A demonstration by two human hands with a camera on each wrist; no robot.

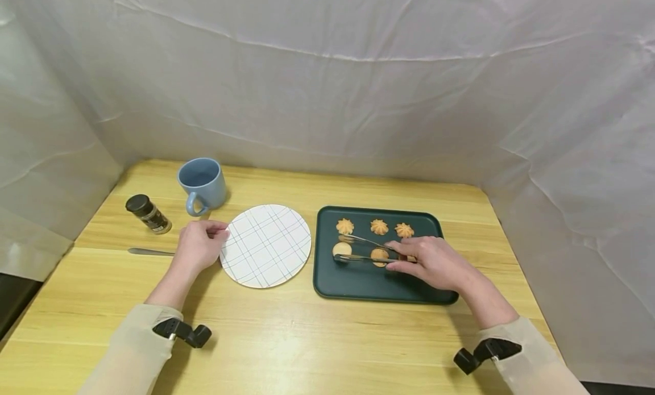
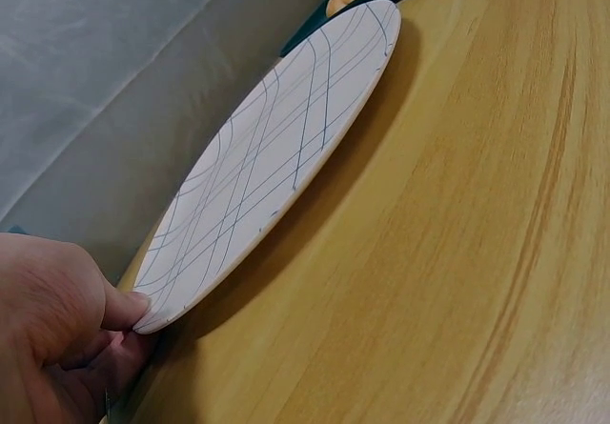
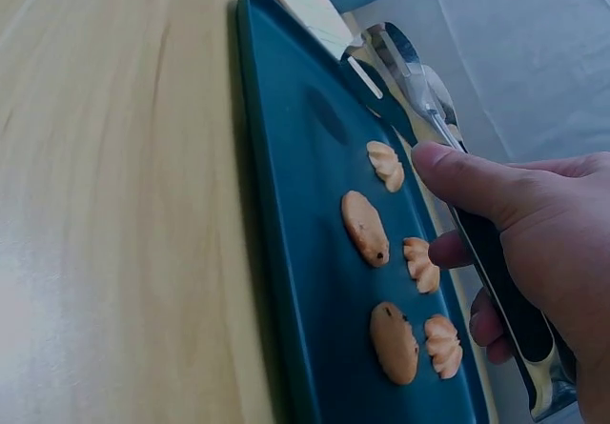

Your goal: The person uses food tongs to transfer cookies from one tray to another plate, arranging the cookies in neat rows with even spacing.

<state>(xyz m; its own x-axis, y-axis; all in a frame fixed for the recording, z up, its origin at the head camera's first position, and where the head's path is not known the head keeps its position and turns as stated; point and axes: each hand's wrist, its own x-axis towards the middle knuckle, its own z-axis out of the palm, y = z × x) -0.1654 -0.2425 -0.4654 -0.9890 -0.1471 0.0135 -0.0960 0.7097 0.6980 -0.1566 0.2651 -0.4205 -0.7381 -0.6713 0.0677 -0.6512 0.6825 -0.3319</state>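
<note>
With thumb and fingers, my left hand point(image 1: 198, 244) pinches the left edge of a round white plate point(image 1: 266, 247) with a blue checked pattern. In the left wrist view the plate point(image 2: 267, 167) appears tilted, its near side off the table. My right hand point(image 1: 432, 261) grips metal tongs point(image 1: 365, 241) with dark handles above a dark green tray point(image 1: 353, 287). Several cookies lie there: star-shaped ones point(image 1: 379, 227) at the back and round ones point(image 1: 380, 254) in front. A paler round cookie point(image 1: 342, 249) shows between the tong ends; I cannot tell whether they hold it.
A blue mug point(image 1: 207, 187) stands behind my left hand, and a black-capped spice jar point(image 1: 150, 213) is left of it. A metal utensil handle point(image 1: 150, 252) lies partly hidden by my left hand. Pale cloth point(image 1: 327, 99) hangs behind the wooden table point(image 1: 286, 338).
</note>
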